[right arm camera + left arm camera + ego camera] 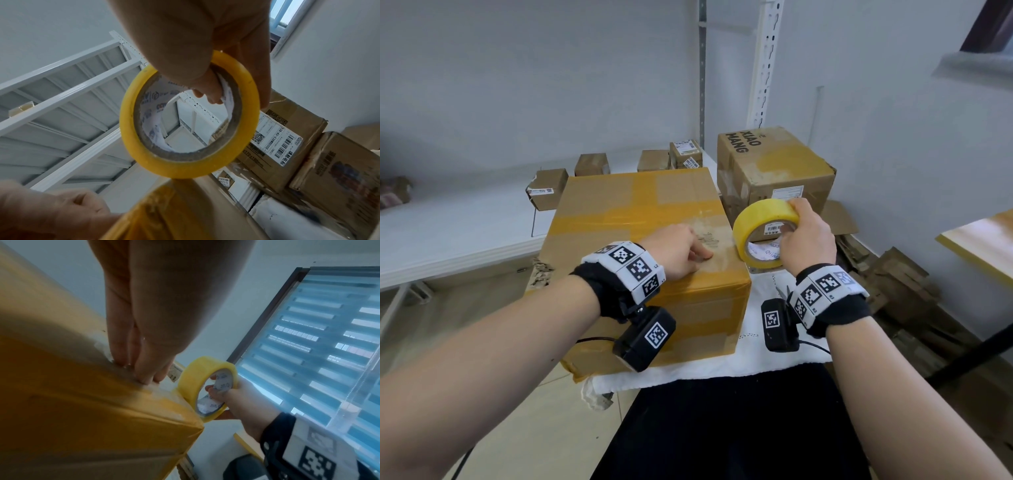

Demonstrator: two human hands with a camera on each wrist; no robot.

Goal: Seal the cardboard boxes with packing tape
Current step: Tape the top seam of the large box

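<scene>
A large cardboard box (640,219) with yellow tape bands across its top and front stands right in front of me. My left hand (681,251) lies on the box top near its right front corner, fingers straight and pressing down on the tape (141,369). My right hand (806,236) grips a yellow tape roll (763,226) just past the box's right edge, fingers hooked through the core (209,95) and thumb on the outer rim. The roll (207,389) stands on edge, level with the box top. A strip runs from the roll (189,113) onto the box (164,211).
A second box (774,164) marked XIAO MANG stands behind right, with several small parcels (548,186) on the white shelf (448,233) behind. Flattened cardboard (893,281) is piled on the floor at the right. A white cloth (756,363) lies under the box. A window with blinds (318,337) is at the right.
</scene>
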